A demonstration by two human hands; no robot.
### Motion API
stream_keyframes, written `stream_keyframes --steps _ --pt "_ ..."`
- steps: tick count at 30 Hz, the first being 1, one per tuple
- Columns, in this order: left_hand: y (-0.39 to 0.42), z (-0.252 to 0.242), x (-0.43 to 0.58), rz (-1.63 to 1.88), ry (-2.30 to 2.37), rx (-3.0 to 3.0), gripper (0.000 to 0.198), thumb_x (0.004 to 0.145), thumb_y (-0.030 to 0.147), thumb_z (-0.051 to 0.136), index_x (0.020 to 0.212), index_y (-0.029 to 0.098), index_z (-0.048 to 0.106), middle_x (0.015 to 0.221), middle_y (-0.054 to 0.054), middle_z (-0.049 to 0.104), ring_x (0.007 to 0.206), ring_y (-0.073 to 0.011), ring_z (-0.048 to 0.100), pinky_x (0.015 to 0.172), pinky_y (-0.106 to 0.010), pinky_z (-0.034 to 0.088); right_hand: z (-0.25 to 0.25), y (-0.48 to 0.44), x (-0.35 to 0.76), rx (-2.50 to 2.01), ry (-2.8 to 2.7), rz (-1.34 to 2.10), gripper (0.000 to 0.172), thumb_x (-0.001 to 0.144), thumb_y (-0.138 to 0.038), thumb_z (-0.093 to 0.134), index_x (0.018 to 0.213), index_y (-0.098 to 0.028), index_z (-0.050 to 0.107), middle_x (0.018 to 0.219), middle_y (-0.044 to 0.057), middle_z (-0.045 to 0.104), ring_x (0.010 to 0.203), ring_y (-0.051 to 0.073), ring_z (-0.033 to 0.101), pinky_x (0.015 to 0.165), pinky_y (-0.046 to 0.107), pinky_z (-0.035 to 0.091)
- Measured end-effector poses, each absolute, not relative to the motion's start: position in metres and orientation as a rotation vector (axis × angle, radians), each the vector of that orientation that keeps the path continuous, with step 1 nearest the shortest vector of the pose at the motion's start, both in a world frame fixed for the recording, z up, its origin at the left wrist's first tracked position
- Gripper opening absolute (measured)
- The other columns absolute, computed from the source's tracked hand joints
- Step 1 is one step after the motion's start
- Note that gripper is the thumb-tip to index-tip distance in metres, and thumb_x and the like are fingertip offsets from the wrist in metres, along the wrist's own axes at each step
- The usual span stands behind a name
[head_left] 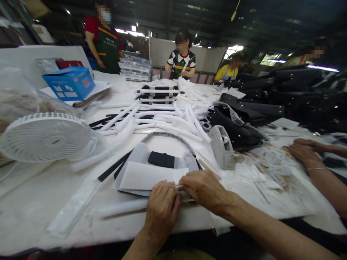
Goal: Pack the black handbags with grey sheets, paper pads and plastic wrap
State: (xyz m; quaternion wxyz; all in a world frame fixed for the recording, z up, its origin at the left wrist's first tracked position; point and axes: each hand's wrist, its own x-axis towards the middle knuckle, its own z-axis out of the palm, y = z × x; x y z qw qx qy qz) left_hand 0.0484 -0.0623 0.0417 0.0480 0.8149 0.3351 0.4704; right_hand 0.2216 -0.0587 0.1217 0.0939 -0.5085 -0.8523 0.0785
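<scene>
In front of me a dark bag (131,192) lies flat, with a white foam sheet (148,176) over it and a black buckled tab (161,159) showing above the sheet. Its handle (173,134) arches away from me, covered in clear wrap. My left hand (162,207) is closed at the bag's near edge, over the end of a white foam tube (123,208). Close beside it, my right hand (204,190) pinches a thin white edge of wrapping (179,187). The fingers hide most of what they grip.
White foam tubes (162,115) and black straps lie beyond the bag. A white fan (51,139) and blue box (71,83) stand left. A tape dispenser (222,146) and black bags (235,126) are right. A co-worker's hands (303,150) work at far right; other people stand behind.
</scene>
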Motion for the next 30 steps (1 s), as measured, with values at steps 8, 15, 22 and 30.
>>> stream_keyframes --steps 8,15,22,30 --pt "-0.059 0.044 0.056 1.446 1.246 2.547 0.016 0.090 0.008 0.050 0.078 0.019 0.050 0.067 -0.001 0.053 0.071 -0.0190 0.057 0.077 -0.036 0.052 0.112 -0.035 0.224 -1.499 -2.334 0.454 0.014 0.089 -0.028 0.067 0.079 -0.020 0.073 0.082 0.001 0.070 0.075 0.013 0.065 0.069 0.022 0.042" --pt "-0.056 0.040 0.055 1.489 1.267 2.625 0.008 0.091 0.010 0.054 0.087 0.017 0.054 0.070 -0.001 0.057 0.077 -0.0182 0.061 0.083 -0.034 0.052 0.114 -0.025 0.223 -1.673 -2.138 0.662 0.010 0.078 -0.023 0.078 0.070 -0.019 0.073 0.074 -0.002 0.067 0.071 0.012 0.062 0.065 0.022 0.040" --pt "-0.056 0.041 0.046 1.466 1.196 2.509 0.013 0.096 0.010 0.046 0.098 0.018 0.056 0.080 -0.002 0.060 0.075 -0.0148 0.061 0.072 -0.027 0.053 0.111 -0.024 0.225 -1.741 -1.919 0.941 0.012 0.077 -0.022 0.072 0.067 -0.018 0.068 0.050 -0.007 0.056 0.047 0.008 0.052 0.048 0.020 0.034" --pt "-0.060 0.042 0.035 1.332 0.859 2.819 0.029 0.091 0.008 0.051 0.118 0.014 0.061 0.124 -0.013 0.065 0.123 -0.0257 0.055 0.102 -0.043 0.047 0.096 -0.024 0.230 -1.643 -1.813 1.004 0.010 0.077 -0.021 0.067 0.068 -0.017 0.066 0.053 -0.006 0.056 0.050 0.009 0.049 0.050 0.020 0.034"
